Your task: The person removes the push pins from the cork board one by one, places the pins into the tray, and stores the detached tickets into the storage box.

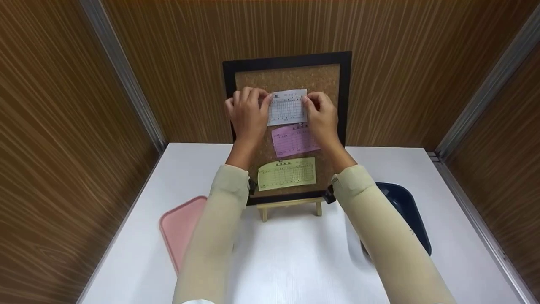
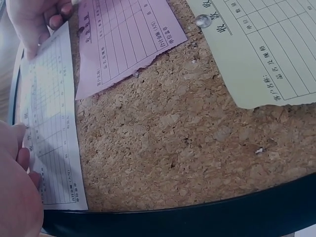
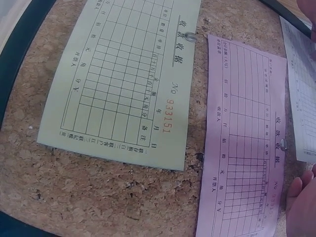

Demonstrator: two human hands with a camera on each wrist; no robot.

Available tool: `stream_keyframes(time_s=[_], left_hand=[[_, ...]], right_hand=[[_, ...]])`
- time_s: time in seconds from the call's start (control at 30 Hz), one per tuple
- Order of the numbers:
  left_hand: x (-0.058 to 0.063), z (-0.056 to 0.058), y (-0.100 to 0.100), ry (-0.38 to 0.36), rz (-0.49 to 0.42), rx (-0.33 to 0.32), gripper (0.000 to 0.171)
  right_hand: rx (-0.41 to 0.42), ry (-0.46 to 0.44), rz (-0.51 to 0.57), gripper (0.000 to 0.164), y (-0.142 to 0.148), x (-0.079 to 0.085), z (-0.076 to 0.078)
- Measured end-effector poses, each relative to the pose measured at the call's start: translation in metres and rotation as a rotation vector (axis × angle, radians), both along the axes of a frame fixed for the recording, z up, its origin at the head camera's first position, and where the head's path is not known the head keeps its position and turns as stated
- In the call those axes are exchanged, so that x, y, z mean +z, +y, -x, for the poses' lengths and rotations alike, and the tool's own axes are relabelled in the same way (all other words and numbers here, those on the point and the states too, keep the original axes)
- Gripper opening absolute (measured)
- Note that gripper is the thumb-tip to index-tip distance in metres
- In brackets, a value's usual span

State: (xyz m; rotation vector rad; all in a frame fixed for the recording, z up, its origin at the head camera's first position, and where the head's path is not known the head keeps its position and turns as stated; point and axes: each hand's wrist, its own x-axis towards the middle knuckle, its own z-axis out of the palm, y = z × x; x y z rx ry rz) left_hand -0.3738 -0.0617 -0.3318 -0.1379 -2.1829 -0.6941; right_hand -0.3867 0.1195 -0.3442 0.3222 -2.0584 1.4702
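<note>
A white receipt slip (image 1: 287, 109) lies against the upper part of a cork board (image 1: 255, 80) in a black frame. My left hand (image 1: 248, 113) holds the slip's left edge, thumb on the paper and the other fingers bent. At the right edge, my right hand (image 1: 324, 120) pinches it between thumb and fingers. Just below is a pink receipt slip (image 1: 295, 141), fixed with a clear push pin (image 3: 283, 144). Lower down, a yellow receipt slip (image 1: 287, 174) hangs from another clear push pin (image 2: 203, 20). Whether a pin is at the white slip cannot be seen.
The board leans on a small wooden easel (image 1: 291, 203) on a white table (image 1: 291, 261). Left of it lies a pink tray (image 1: 181, 228), partly behind my left sleeve. A dark blue tray (image 1: 407, 207) is partly covered by my right sleeve. Wood-grain walls (image 1: 168, 63) enclose the table.
</note>
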Motion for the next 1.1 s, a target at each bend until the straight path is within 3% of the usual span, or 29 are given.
stream_keyframes(time_s=[0.57, 0.83, 1.1], left_hand=[[0.0, -0.013, 0.0, 0.054, -0.088, -0.15, 0.024], [-0.001, -0.032, 0.005, 0.095, -0.111, -0.217, 0.023], [-0.017, -0.058, -0.002, 0.128, -0.141, -0.259, 0.023]], right_hand=[[0.014, -0.004, 0.005, 0.024, 0.007, 0.0, -0.001], [0.041, 0.041, 0.008, 0.023, 0.018, -0.002, -0.007], [0.089, 0.078, 0.036, 0.022, 0.032, -0.004, -0.018]])
